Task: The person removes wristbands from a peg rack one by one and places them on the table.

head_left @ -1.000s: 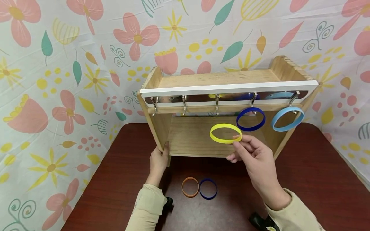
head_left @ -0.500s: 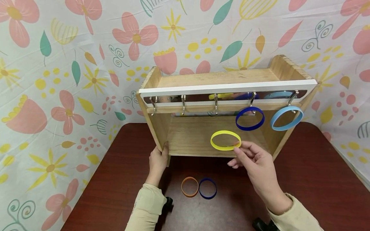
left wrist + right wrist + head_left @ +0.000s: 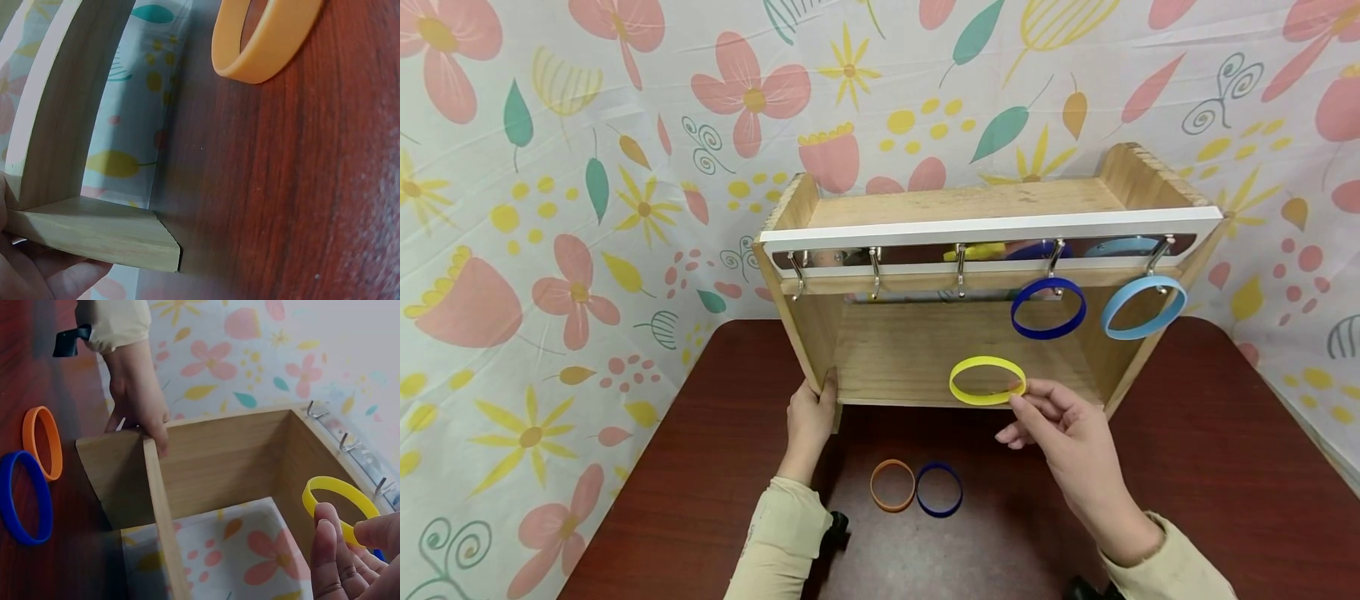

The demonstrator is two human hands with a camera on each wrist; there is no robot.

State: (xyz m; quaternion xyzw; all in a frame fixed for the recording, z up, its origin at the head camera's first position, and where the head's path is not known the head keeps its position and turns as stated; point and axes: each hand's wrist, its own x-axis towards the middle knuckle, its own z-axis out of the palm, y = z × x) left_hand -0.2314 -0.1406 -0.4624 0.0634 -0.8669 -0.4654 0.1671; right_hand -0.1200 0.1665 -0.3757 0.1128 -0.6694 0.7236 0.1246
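Broadly, as I follow the work from a distance, a dark red-brown table [image 3: 685,483] lies beneath a wooden shelf [image 3: 887,358], whose white-edged front rail bears five metal hooks. The left hand [image 3: 810,417] grips the shelf at its lower left corner, fingers curled about the wood. The right hand [image 3: 1071,433] pinches a yellow band [image 3: 987,401] between thumb and fingers at its right side, in the air before the shelf's opening, below the middle hook [image 3: 960,271] and apart from it. Of kindred bands, a dark blue band [image 3: 1049,334] and a light blue band [image 3: 1135,334] hang at the two rightmost hooks; an orange band [image 3: 275,53] and a second dark blue band [image 3: 45,509] lie side by side on the table. I judge the yellow one very light and springy, probably silicone: soft under a squeeze, more grippy than slippery, hardly fragile. I would hold it lightly by a short stretch of rim, as shown, since squeezing across the loop could narrow its opening. In appearance it is a closed, bright yellow ring, thin-walled and flat-faced; I can make out no lettering.
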